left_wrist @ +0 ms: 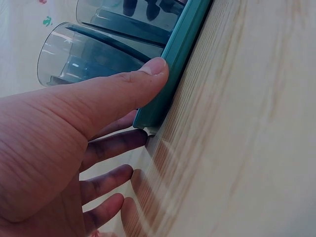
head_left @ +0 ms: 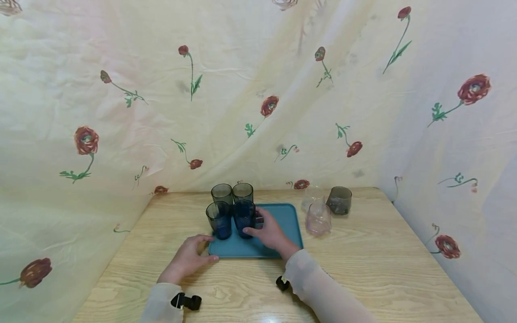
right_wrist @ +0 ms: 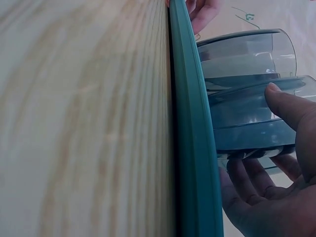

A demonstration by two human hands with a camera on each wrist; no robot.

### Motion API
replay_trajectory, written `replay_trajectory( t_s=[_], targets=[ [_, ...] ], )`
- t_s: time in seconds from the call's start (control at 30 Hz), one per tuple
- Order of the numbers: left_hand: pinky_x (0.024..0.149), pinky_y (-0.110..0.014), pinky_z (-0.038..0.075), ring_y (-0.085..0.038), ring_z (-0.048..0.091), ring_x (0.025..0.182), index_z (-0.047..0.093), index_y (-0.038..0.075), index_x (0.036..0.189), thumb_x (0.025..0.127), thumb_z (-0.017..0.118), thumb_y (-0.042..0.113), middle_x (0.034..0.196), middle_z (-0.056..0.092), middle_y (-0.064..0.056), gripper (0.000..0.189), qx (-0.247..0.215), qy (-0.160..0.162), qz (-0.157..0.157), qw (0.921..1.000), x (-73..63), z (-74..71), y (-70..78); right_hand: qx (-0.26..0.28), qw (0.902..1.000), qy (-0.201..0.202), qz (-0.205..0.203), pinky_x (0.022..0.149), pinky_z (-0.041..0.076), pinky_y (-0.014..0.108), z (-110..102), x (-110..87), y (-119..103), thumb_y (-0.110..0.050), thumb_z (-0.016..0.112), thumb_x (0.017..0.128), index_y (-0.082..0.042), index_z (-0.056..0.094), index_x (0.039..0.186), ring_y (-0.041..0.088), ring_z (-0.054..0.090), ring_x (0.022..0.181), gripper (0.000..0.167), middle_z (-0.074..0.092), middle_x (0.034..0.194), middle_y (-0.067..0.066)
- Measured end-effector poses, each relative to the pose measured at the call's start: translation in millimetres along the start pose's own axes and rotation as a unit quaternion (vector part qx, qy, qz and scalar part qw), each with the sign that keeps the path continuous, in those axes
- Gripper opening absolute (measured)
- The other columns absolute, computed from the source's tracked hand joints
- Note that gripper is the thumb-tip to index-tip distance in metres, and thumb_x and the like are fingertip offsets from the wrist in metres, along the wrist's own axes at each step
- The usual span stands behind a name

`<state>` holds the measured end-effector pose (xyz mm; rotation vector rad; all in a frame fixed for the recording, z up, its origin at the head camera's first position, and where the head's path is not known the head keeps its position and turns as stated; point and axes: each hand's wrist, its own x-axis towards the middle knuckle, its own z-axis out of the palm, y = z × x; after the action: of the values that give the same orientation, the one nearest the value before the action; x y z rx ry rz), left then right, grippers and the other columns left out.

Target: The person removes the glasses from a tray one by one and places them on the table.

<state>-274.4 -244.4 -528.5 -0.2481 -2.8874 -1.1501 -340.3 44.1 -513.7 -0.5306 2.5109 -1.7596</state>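
Observation:
Four-sided and blue, a tray (head_left: 286, 224) lies on the table with several dark tinted drinking glasses grouped on its left part. My right hand (head_left: 269, 229) holds the front right glass (head_left: 243, 217), thumb on its near side and fingers round its right side. Beside it stands the front left glass (head_left: 220, 222), with two more glasses (head_left: 222, 192) behind. My left hand (head_left: 186, 259) grips the tray's front left corner; in the left wrist view its thumb (left_wrist: 150, 74) presses on the rim (left_wrist: 170, 64). The right wrist view shows the right thumb (right_wrist: 284, 101) against the glass.
Right of the tray on the wooden table (head_left: 363, 269) stand a pinkish clear glass (head_left: 318, 220), a clear glass (head_left: 313, 197) and a grey-brown glass (head_left: 340, 200). A flowered cloth (head_left: 242, 134) hangs behind the table and along both sides.

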Motion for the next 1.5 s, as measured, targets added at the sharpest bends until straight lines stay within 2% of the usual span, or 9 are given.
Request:
replay_trajectory(
  t_s=[0.27, 0.63, 0.93, 1.3, 1.5],
  targets=[
    [0.115, -0.063, 0.037, -0.040, 0.049, 0.140, 0.070, 0.017, 0.132, 0.083, 0.092, 0.032, 0.142, 0.062, -0.008, 0.055, 0.001, 0.002, 0.003, 1.0000, -1.3, -1.0, 2.1, 0.019, 0.9998, -0.006, 0.009, 0.102, 0.053, 0.052, 0, 1.5, 2, -0.023, 0.083, 0.094, -0.014, 0.050, 0.151, 0.034, 0.055, 0.133, 0.067, 0.057, 0.143, 0.012],
    [0.116, -0.062, 0.037, -0.038, 0.048, 0.141, 0.070, 0.018, 0.132, 0.083, 0.092, 0.030, 0.142, 0.062, -0.006, 0.055, -0.008, -0.003, -0.002, 1.0000, 0.0, -0.9, 1.4, 0.009, 0.9995, 0.025, 0.014, 0.097, 0.054, 0.052, 0, 0.5, 2, -0.026, 0.088, 0.089, -0.014, 0.056, 0.142, 0.030, 0.062, 0.122, 0.063, 0.063, 0.131, 0.008],
    [0.116, -0.063, 0.036, -0.039, 0.047, 0.143, 0.070, 0.020, 0.133, 0.083, 0.092, 0.033, 0.146, 0.060, -0.008, 0.055, -0.007, -0.006, -0.001, 1.0000, 1.2, -0.8, 0.6, 0.015, 0.9983, 0.053, 0.017, 0.100, 0.053, 0.053, -4, -3.0, -5, -0.030, 0.090, 0.086, -0.016, 0.056, 0.141, 0.030, 0.062, 0.121, 0.066, 0.065, 0.129, 0.007],
    [0.116, -0.063, 0.036, -0.038, 0.047, 0.143, 0.070, 0.020, 0.132, 0.084, 0.091, 0.032, 0.145, 0.061, -0.007, 0.054, -0.010, -0.010, -0.003, 0.9999, 1.8, 0.3, 0.4, 0.027, 0.9962, 0.082, 0.015, 0.100, 0.054, 0.052, -28, -19.5, -9, -0.028, 0.091, 0.086, -0.017, 0.054, 0.144, 0.029, 0.060, 0.126, 0.069, 0.063, 0.134, 0.005],
    [0.116, -0.063, 0.036, -0.039, 0.047, 0.143, 0.070, 0.020, 0.132, 0.084, 0.091, 0.030, 0.145, 0.061, -0.008, 0.054, -0.009, -0.007, -0.002, 0.9999, 1.7, 0.4, 0.8, 0.015, 0.9962, 0.086, -0.002, 0.089, 0.061, 0.044, -49, -35.2, -8, -0.029, 0.092, 0.084, -0.024, 0.059, 0.143, 0.027, 0.061, 0.125, 0.068, 0.064, 0.131, 0.002]
  ],
)
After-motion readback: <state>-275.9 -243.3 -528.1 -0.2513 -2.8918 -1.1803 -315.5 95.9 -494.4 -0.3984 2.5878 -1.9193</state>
